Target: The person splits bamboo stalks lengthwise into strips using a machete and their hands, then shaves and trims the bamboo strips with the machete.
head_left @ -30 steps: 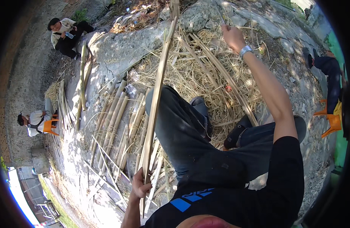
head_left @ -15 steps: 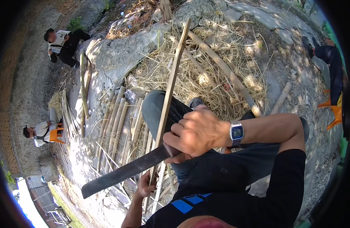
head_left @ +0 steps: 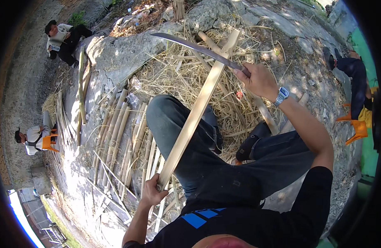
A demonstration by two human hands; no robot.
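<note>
Around the bent legs [head_left: 170,124], rough, cracked grey ground [head_left: 120,53] spreads outdoors under patchy sun and shade, with a heap of pale, straw-like shavings [head_left: 167,78] towards twelve o'clock and a row of bamboo poles [head_left: 116,136] lying at nine. Out near the rim, one seated person [head_left: 66,43] is at ten o'clock, a second person [head_left: 33,138] sits on an orange chair [head_left: 48,142] at nine, and a green surface [head_left: 366,153] borders three o'clock. The left forearm rises from the lower edge to the left hand [head_left: 152,192] at seven o'clock, its fingers closed round the near end of a flat bamboo strip [head_left: 198,111]. The right arm bends at the elbow and reaches up to the right hand [head_left: 260,82] at two o'clock, a silver watch [head_left: 282,95] on the wrist and the fingers wrapped about the handle of a machete [head_left: 190,46]. Across the middle of the view and over the left thigh lies the strip, its long axis running from seven o'clock to one, the far end above the shavings. Close to that end the blade crosses over it, tip towards ten o'clock; whether the two touch cannot be told.
</note>
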